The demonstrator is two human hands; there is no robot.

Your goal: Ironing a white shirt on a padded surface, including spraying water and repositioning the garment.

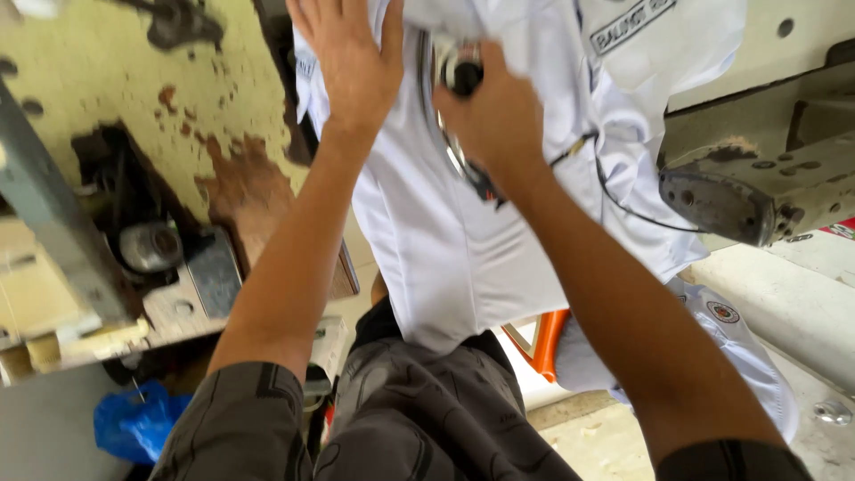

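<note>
Head view looks down on a white shirt (463,249) draped over the worn, rust-stained machine surface (116,80). Left hand (352,62) lies flat on the cloth, fingers (307,13) released and spread, pinning the upper part. Right hand (494,111) is clenched around a dark knobbed tool (461,71), pressed against the shirt near its middle. Fabric under the hands looks smooth, so this patch seems largely worked; the lower part hanging toward the person's lap, and a second white garment (739,347) lying at the right beside an orange frame (545,343), appear untouched.
</note>
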